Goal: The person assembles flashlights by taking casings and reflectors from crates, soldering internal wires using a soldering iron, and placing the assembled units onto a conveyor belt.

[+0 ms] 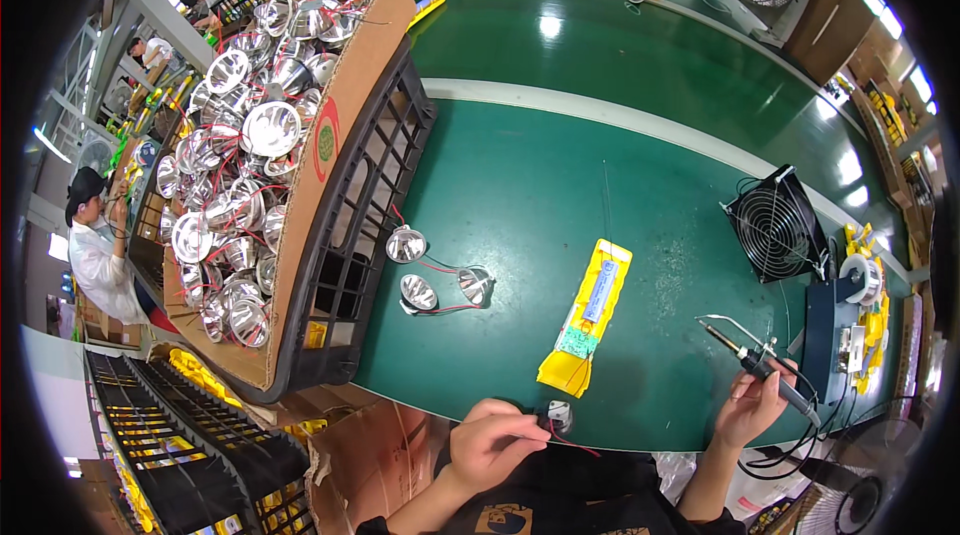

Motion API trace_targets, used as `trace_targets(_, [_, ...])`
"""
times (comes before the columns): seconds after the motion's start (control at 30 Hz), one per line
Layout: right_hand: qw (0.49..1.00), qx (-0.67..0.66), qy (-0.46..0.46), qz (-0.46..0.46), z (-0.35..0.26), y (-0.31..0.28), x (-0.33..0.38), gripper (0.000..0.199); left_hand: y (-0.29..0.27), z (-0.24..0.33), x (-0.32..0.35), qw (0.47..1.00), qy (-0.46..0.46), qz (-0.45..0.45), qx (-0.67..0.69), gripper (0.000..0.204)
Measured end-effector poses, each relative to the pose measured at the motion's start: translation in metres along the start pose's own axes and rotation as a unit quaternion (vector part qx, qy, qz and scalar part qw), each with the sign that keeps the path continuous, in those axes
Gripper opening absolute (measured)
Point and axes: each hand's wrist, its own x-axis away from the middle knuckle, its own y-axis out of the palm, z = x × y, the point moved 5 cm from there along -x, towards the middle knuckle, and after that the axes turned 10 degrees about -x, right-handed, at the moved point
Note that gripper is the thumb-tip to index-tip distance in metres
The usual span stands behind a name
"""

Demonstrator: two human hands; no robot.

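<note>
My left grip (pixel 492 443) pinches a reflector lamp (pixel 563 420) near the yellow casing (pixel 601 322), while my right grip (pixel 752 407) clasps the soldering iron (pixel 750 361) back from its tip (pixel 709 328), presumably for safety.

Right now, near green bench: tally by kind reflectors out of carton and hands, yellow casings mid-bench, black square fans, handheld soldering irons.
Loose reflectors: 3
Yellow casing: 1
Black square fan: 1
Soldering iron: 1
Total: 6

Hands (pixel 497 443) (pixel 752 405) well apart — fingers (pixel 515 427) bent
</note>
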Motion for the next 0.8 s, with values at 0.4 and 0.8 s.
trace_targets(0.4, [0.989,-0.004,0.061,-0.137,-0.015,0.045,-0.012,0.025,-0.041,0.039,-0.012,0.99,-0.124,0.066,-0.018,0.002])
trace_targets(0.8, [0.96,0.12,0.074,-0.242,0.02,0.082,0.028,0.037,0.012,0.002,-0.066,0.973,-0.204,0.03,-0.106,0.01])
